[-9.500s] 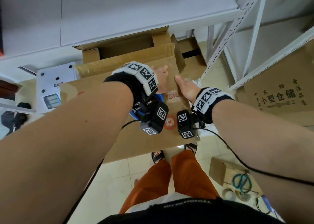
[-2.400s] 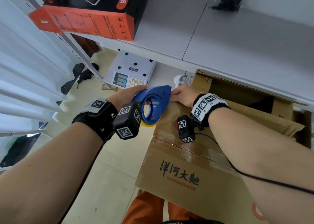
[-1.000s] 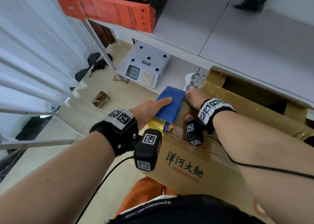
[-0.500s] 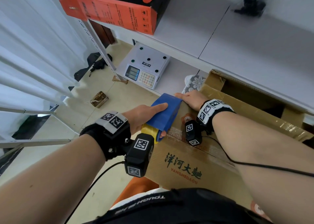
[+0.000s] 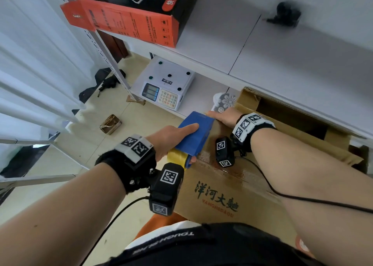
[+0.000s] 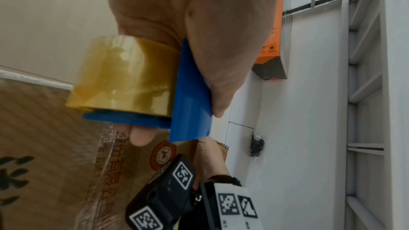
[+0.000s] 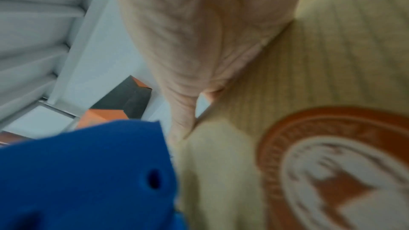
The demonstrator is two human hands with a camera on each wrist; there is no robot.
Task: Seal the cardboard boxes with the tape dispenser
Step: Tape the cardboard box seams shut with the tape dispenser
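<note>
Overhead: left hand (image 5: 171, 138) grips blue plastic tape dispenser (image 5: 196, 135) on corrugated cardboard box (image 5: 218, 189); right hand (image 5: 224, 117) lies flat on the box's far edge, beside white shelving (image 5: 282, 49).
Left wrist: glossy yellow tape roll (image 6: 124, 76).
Right wrist: blurred; fingers (image 7: 183, 69) straight over the box edge.

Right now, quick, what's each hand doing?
Left hand: grips the blue tape dispenser.
Right hand: open, pressing flat on the cardboard box.
</note>
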